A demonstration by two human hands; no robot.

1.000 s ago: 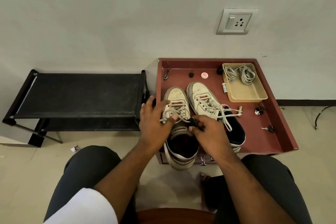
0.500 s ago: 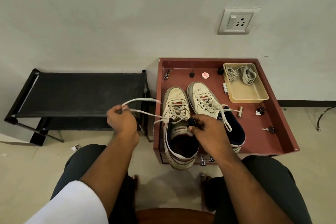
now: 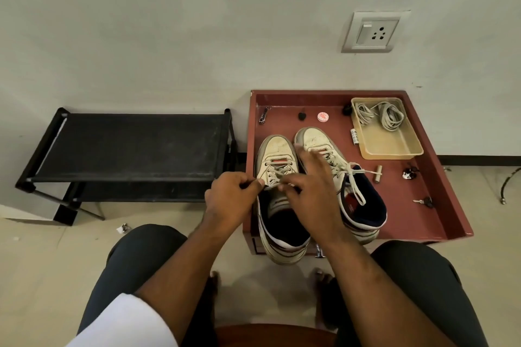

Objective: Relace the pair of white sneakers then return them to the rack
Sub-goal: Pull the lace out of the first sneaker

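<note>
Two white sneakers stand side by side on a red-brown tray table (image 3: 439, 214), toes to the wall. The left sneaker (image 3: 277, 158) has its heel hanging over the tray's near edge. My left hand (image 3: 232, 197) pinches its lace (image 3: 272, 184) at the top eyelets. My right hand (image 3: 313, 189) lies over the same sneaker's tongue, thumb and a finger on the lace, the other fingers spread. The right sneaker (image 3: 363, 197) is laced, with a bow on top. The black shoe rack (image 3: 129, 146) stands to the left with nothing on its top shelf.
A beige tray (image 3: 394, 146) with coiled spare laces sits at the table's back right. Small items lie on the table: a nail clipper (image 3: 263, 115), a round tin (image 3: 323, 116), keys (image 3: 423, 201). My knees flank the table's near edge. A wall socket (image 3: 373, 32) is above.
My left hand, which had pulled the lace out to the left, has come back to the left sneaker's eyelets. My right hand has moved from the tongue's edge up over the laces.
</note>
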